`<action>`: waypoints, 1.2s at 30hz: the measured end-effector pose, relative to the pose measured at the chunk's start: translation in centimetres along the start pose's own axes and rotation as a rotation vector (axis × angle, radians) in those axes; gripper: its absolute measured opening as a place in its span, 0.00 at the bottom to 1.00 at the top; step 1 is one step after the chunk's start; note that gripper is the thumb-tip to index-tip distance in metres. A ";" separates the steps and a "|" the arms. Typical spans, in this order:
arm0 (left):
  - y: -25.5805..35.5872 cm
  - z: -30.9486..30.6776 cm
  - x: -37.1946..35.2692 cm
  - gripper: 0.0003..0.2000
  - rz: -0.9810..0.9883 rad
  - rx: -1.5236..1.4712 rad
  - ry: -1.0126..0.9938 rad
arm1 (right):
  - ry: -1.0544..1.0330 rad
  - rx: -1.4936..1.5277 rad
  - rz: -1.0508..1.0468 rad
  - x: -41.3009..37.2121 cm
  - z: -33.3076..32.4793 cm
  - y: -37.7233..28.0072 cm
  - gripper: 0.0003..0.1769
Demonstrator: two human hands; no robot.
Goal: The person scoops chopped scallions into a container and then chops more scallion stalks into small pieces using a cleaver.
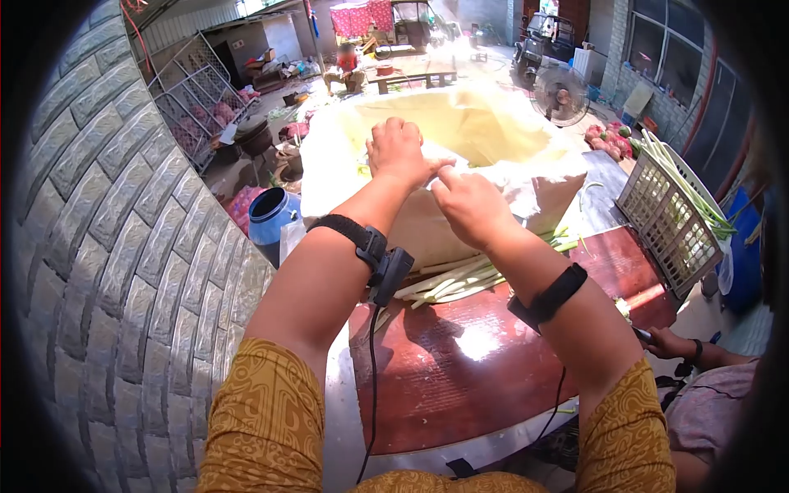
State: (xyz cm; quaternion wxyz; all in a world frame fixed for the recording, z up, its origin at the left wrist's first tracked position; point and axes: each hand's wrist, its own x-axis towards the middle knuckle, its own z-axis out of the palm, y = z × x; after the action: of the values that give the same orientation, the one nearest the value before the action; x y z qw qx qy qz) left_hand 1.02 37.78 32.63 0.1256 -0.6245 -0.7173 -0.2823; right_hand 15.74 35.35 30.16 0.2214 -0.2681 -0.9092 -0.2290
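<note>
A large pale-yellow box with a thin, crumpled lining stands before me. At its near rim, my left hand reaches over with its fingers curled down and its thumb towards the right. My right hand pinches beside that thumb, and the two hands almost touch. Between and beside them is thin, whitish sheet material, which looks like part of the lining. A bit of green shows inside the box near my left hand. Long pale-green stalks lie on the red-brown board below my forearms.
The red-brown board covers the table. A plastic crate with long green stalks stands on the right. Another person's hand holds a dark-handled tool there. A blue barrel and a brick wall are on the left.
</note>
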 end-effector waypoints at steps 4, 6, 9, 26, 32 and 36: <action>-1.2 1.2 1.2 0.26 -0.007 0.028 0.041 | -0.005 0.004 -0.003 -0.8 -0.2 0.1 0.05; -3.2 2.5 2.4 0.23 -0.012 0.273 0.215 | -0.015 0.016 0.009 -1.4 -0.3 0.4 0.05; -6.8 2.4 3.9 0.06 0.021 0.485 0.185 | -0.016 0.042 0.056 -2.5 -0.3 1.4 0.05; -6.8 0.1 2.5 0.14 -0.087 0.469 -0.409 | 0.135 0.829 0.780 -3.6 -2.4 3.6 0.16; -8.3 0.4 3.3 0.20 -0.126 0.394 -0.332 | 0.250 1.255 0.848 -5.0 -4.2 2.1 0.16; -9.1 0.9 1.8 0.19 -0.022 0.342 -0.145 | 0.305 1.409 0.895 -6.3 -5.8 0.1 0.14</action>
State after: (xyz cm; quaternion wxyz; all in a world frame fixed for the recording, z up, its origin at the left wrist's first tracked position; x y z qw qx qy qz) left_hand -7.99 39.26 30.58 0.1746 -0.6048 -0.7689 -0.1119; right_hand 22.22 29.83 31.50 0.5265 -0.3683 -0.6080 0.4664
